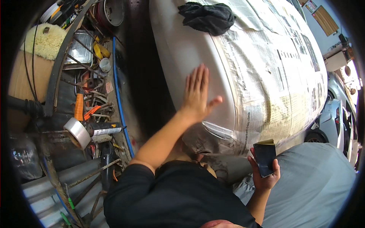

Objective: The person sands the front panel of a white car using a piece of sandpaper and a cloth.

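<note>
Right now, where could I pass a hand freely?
Along the smooth white curved panel between the crumpled black cloth and left hand; the dark gap between panel and blue hose looks open. Crowded: jumbled tools left of it.

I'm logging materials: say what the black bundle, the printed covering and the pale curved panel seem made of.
Pale curved panel: smooth, satin, softly shining; metal or plastic, I can't tell.
Printed covering: likely matt newspaper, showing text columns and creases.
Black bundle: probably soft cloth, bunched in dull folds.
</note>
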{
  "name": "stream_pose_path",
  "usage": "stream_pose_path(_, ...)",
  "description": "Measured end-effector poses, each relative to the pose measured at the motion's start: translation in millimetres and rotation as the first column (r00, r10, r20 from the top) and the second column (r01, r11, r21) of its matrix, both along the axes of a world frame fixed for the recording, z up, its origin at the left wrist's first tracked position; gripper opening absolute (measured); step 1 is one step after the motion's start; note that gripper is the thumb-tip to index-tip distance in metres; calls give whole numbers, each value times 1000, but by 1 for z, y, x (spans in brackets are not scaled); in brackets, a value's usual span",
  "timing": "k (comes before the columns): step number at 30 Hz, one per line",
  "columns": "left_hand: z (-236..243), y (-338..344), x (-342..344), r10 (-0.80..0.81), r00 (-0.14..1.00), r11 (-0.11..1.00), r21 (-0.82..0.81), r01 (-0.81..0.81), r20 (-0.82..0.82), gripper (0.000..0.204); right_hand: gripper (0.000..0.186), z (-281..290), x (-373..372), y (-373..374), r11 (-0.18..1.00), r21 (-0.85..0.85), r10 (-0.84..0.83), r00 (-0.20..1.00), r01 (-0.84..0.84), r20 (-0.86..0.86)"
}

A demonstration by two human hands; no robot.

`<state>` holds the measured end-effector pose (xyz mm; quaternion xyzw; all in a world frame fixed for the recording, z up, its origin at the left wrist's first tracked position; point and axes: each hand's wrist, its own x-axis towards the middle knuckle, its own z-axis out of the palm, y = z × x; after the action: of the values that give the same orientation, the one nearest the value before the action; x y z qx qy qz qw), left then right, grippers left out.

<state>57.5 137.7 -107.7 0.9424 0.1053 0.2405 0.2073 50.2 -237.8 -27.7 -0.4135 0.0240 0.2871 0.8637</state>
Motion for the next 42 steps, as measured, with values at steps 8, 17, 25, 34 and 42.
stream_pose_path(8, 82, 119, 111, 138, 756, 958, 106, -265, 640, 88, 68, -6, -33, -23, 964, 209, -134, 979, 166, -156)
stream_pose_path(17, 94, 132, 153, 140, 854, 988, -12, -155, 502, 58, 80, 1, -41, 3, 987, 34, -151, 985, 155, -83)
stream_pose_path(25, 20, 74, 40, 163, 700, 973, -231, 2, 695, 63, 61, 8, -23, 48, 968, -230, -60, 983, 99, 174)
stream_pose_path(34, 36, 46, 55, 75, 697, 996, -23, -84, 713, 48, 50, 29, 24, 147, 876, -479, 349, 611, 56, 710)
stream_pose_path(42, 58, 180, 107, 369, 882, 919, -257, -299, 293, 60, 63, 27, 43, 237, 503, -578, 864, -371, 642, 340)
